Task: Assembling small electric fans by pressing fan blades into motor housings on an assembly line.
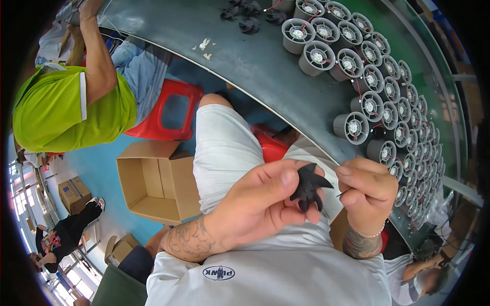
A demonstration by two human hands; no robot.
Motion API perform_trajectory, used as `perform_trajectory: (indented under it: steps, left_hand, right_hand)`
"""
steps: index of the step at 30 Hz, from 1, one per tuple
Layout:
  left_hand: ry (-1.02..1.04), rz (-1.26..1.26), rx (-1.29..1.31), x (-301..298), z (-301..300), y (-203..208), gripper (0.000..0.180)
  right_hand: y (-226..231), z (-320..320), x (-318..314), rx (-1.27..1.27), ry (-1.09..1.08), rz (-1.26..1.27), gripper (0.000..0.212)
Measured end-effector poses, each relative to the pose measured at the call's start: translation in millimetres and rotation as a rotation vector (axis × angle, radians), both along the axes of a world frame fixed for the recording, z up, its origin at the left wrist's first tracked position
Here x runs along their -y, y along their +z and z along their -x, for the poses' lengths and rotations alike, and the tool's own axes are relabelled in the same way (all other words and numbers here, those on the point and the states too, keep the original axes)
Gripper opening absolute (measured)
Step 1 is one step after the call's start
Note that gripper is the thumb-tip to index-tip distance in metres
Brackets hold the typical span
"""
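1. Head view. Left hand raised in front of the chest, fingers curled and closed on a black fan impeller; thumb tip presses its upper side, blades stick out past the fingertips.
2. Right hand just beside the impeller, to its right. Thumb and forefinger pinched together on a thin dark pin, whose tip points toward the impeller. Whether the pin touches the impeller: cannot tell.
3. Impeller sits between the two hands, above the lap, clear of the grey worktable.
4. On the worktable, along its right part: many grey round fan housings packed in curved rows, red wires running between some of them.
5. At the far edge of the table: several loose black impellers; small white scraps nearer the table edge.
6. Below the table: a red stool, an open cardboard box on the blue floor.
7. Left of the frame: another person in a green shirt, arm stretched to the table.
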State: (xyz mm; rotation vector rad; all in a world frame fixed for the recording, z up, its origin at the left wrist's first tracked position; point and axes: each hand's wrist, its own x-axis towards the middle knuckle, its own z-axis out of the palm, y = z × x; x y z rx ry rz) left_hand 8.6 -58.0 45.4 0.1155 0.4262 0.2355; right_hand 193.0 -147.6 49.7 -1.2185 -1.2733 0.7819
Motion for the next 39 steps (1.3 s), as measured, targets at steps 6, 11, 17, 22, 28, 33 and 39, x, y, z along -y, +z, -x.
perform_trajectory:
  steps: [6, 11, 17, 22, 28, 33, 39]
  left_hand:
    - [-0.131, 0.131, 0.099, 7, 6, 4, 0.051]
    - [-0.125, 0.151, 0.038, 8, 6, 10, 0.043]
    - [-0.163, 0.095, -0.02, 7, 3, 11, 0.036]
    - [-0.169, 0.119, -0.041, 6, 1, 13, 0.033]
    - [-0.133, 0.175, 0.051, 6, 1, 9, 0.032]
    - [-0.096, 0.207, 0.093, 3, 3, 9, 0.029]
    - [-0.145, -0.103, -0.087, -1, 6, 17, 0.028]
  right_hand:
    - [-4, 3, -9, 0.061, 0.023, -0.167, 0.033]
    - [-3, 6, -9, 0.02, -0.015, -0.239, 0.032]
    - [-2, 4, -9, -0.01, -0.052, -0.235, 0.03]
    - [-1, 1, -11, 0.038, -0.02, -0.239, 0.03]
    - [2, 0, -13, 0.073, -0.014, -0.243, 0.028]
    - [3, -3, -11, 0.131, -0.014, -0.245, 0.024]
    - [4, 2, -12, 0.049, -0.013, -0.255, 0.017]
